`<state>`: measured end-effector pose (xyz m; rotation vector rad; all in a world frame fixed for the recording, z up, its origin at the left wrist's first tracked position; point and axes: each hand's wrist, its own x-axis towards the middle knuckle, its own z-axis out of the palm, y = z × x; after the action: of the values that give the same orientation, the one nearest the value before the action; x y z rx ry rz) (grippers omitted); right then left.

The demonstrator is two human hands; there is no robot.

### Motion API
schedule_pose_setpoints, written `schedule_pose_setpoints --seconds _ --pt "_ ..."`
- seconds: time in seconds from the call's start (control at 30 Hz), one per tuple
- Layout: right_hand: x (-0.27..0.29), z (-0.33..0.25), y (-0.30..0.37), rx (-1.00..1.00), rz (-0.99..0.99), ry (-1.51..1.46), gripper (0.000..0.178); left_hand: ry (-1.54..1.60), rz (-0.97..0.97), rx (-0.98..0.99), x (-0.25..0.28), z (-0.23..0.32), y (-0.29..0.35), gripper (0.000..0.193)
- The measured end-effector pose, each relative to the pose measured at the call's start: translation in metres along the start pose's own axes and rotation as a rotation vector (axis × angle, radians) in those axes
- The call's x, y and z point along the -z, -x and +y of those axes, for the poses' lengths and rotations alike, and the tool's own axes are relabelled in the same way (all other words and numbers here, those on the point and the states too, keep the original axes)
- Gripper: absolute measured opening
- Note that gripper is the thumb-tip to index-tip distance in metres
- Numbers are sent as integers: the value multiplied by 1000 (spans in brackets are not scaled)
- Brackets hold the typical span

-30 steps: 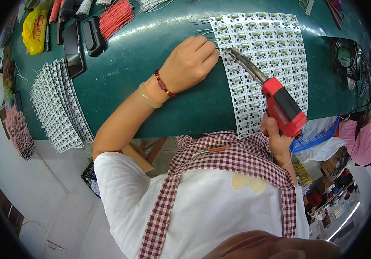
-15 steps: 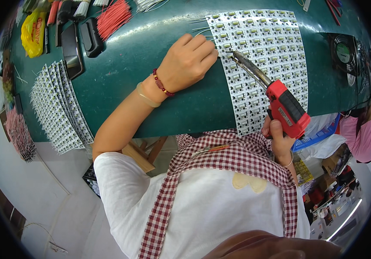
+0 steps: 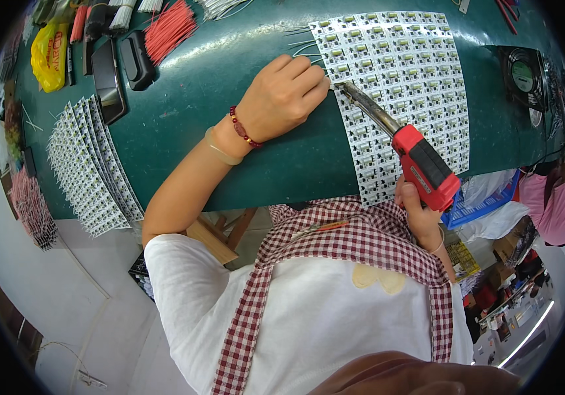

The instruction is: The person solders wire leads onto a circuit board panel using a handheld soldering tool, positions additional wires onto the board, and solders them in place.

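A large white sheet of small circuit boards (image 3: 401, 99) lies on the green table, its near edge reaching the table's front. Several thin wires (image 3: 303, 45) stick out from its upper left edge. Just below them, my left hand (image 3: 285, 95) is closed in a pinch beside the sheet, on a thin wire that the fingers mostly hide. My right hand (image 3: 417, 209) grips a red and black soldering gun (image 3: 427, 164) from beneath. The dark tip of the gun touches or hovers over the sheet's left edge, close to my left fingertips; I cannot tell which.
Fanned sheets of boards (image 3: 91, 168) lie at the table's left. Behind them are a phone (image 3: 109, 82), a black case (image 3: 137, 59), a yellow bag (image 3: 50, 56) and a bundle of red wires (image 3: 169, 29). A black fan (image 3: 524, 79) stands right, above a blue basket (image 3: 480, 204).
The soldering gun and my right hand have shifted left and slightly up, bringing the tip nearer my left fingers. My left hand has barely moved.
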<state>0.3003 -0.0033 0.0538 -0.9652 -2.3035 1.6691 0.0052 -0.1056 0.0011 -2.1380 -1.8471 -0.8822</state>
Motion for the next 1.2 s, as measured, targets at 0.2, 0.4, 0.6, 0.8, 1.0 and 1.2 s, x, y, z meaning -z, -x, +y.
schedule_pose_setpoints --seconds 0.2,0.4,0.6,0.8,1.0,1.2 --pt "-2 -3 4 -1 68 -55 25 7 -12 -9 -1 -1 -1 21" --pt "2 3 4 -73 1 -83 15 5 -12 -9 0 -1 0 21" --pt "-4 -7 1 -13 -17 -125 31 0 -21 -10 0 -1 0 21" --pt "-1 -12 -1 -36 13 -230 45 -12 -26 2 0 0 1 21" --pt "-1 -6 3 -48 31 -231 46 -56 -39 31 4 4 1 22" --pt "-1 -2 6 -24 21 -194 38 -39 29 19 1 4 2 23"
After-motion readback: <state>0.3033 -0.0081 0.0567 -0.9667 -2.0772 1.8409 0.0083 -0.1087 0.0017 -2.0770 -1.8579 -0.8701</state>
